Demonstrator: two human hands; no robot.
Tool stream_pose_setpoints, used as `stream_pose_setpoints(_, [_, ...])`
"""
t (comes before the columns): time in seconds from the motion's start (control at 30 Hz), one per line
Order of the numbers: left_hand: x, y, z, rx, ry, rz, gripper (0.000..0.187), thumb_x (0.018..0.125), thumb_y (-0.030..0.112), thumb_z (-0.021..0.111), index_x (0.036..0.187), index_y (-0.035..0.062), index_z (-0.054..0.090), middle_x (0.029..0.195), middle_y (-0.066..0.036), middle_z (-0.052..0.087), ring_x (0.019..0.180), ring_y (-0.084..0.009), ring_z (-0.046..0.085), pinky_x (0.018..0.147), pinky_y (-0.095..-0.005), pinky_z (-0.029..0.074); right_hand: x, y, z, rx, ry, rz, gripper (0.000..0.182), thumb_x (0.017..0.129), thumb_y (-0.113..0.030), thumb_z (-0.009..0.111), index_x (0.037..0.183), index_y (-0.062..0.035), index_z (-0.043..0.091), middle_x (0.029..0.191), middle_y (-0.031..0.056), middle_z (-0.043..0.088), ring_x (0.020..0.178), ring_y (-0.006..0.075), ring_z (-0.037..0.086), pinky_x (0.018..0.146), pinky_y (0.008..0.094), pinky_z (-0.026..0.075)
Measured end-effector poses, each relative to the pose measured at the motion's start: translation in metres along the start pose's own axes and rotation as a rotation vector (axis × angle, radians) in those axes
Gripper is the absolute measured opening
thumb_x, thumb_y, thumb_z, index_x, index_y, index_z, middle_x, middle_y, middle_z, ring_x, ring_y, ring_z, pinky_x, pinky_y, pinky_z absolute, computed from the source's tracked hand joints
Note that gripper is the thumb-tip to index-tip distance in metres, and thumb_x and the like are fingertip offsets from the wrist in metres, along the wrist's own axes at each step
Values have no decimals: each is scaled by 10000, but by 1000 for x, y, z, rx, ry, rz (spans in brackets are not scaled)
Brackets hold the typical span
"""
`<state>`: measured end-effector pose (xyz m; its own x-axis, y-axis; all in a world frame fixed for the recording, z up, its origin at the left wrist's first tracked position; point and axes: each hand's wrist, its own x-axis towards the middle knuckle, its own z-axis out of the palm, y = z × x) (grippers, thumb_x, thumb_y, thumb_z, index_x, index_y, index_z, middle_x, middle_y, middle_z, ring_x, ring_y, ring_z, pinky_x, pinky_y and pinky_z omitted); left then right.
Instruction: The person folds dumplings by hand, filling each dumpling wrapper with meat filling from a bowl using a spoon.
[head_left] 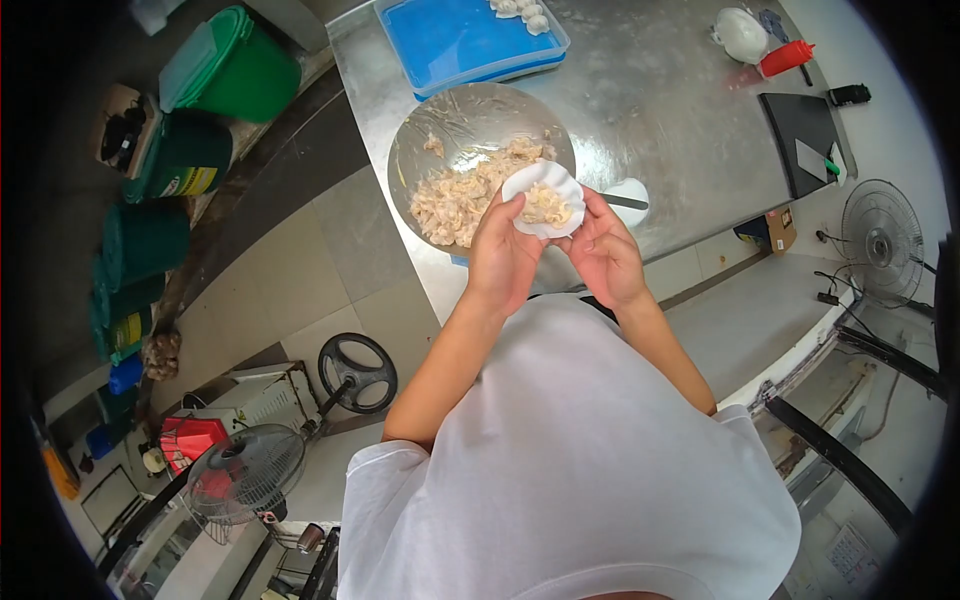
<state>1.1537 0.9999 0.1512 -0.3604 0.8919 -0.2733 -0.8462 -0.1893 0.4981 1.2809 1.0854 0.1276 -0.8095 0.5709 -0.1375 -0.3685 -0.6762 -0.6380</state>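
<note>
A round white dumpling wrapper (514,186), cupped upward at its edges, carries a mound of pale, chunky filling (546,205). My left hand (500,250) grips its left side, thumb over the rim. On the other side, the fingers of my right hand (608,250) close on the wrapper's edge. A dark flat strip (625,201), like a tool handle, sticks out past my right fingers, over a white round item (630,188) on the table. Behind and left of the wrapper stands a wide metal bowl (420,130) with more of the same filling (450,205).
A blue-bottomed plastic tray (450,40) with several white dumplings (522,12) lies beyond the bowl on the steel table (660,110). At the far right are a red squeeze bottle (786,58), a white rounded item (740,36) and a black board (795,145). Green bins (245,70) line the left.
</note>
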Motion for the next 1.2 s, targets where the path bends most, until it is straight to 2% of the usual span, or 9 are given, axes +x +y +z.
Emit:
stream_pose_setpoints(0.23, [-7,-13,-14,462,83,137,581,807,0,411,1387,25,396,1308,-129,484,1128,-203,549,994,-386,433,0,5,8,-117,127,119,467,879,51,406,1346,47,395,1309,162,521,1225,251,540,1049,407,436])
stream_pose_setpoints(0.43, [-24,-5,3,547,140,114,664,750,-53,387,1408,29,380,1278,-99,517,1173,-173,515,974,-317,425,-3,11,7,-154,220,189,403,869,59,443,1271,57,450,1237,172,570,1125,238,599,965,387,516])
stream_pose_setpoints(0.53, [-25,-6,-11,632,169,173,670,742,-59,384,1408,18,377,1279,-102,527,1176,-180,525,967,-333,439,-3,8,6,-128,168,191,430,837,73,435,1266,56,456,1231,173,571,1097,244,611,943,399,531])
stream_pose_setpoints(0.63, [-27,-2,-23,527,132,114,670,754,-51,391,1421,9,360,1310,-117,526,1188,-189,530,960,-344,448,-3,5,10,-111,187,226,458,811,74,431,1268,55,457,1245,183,567,1115,253,606,932,406,537])
stream_pose_setpoints(0.73, [-34,8,-18,513,138,11,671,760,-35,417,1427,-8,352,1352,-134,511,1238,-207,509,1015,-365,416,-4,4,8,-41,151,234,494,805,77,417,1298,55,435,1276,198,550,1142,259,595,940,416,531])
stream_pose_setpoints(0.83, [-36,14,-15,347,124,11,675,766,-17,441,1434,-16,351,1372,-134,499,1261,-218,490,1063,-375,370,-5,6,2,34,61,187,552,795,66,409,1346,39,402,1319,192,531,1194,276,563,979,441,499])
stream_pose_setpoints(0.93, [-37,13,-14,232,79,60,670,765,-6,452,1428,-34,358,1372,-129,500,1263,-218,483,1075,-381,354,-9,12,-4,298,39,202,611,781,51,411,1389,-5,379,1353,166,517,1230,292,533,1018,459,459])
stream_pose_setpoints(1.03, [-37,12,-13,356,5,97,665,774,-10,441,1432,-48,349,1374,-132,499,1261,-212,483,1079,-368,351,-10,21,-15,451,-12,281,634,777,29,429,1404,-47,380,1389,141,495,1256,297,509,1035,463,437])
stream_pose_setpoints(1.2, [-39,26,-30,449,-118,66,668,770,-70,413,1434,-66,334,1395,-141,470,1330,-224,436,1107,-392,357,-10,0,-10,213,16,292,567,832,16,430,1394,-38,383,1417,130,467,1234,305,531,1017,508,454])
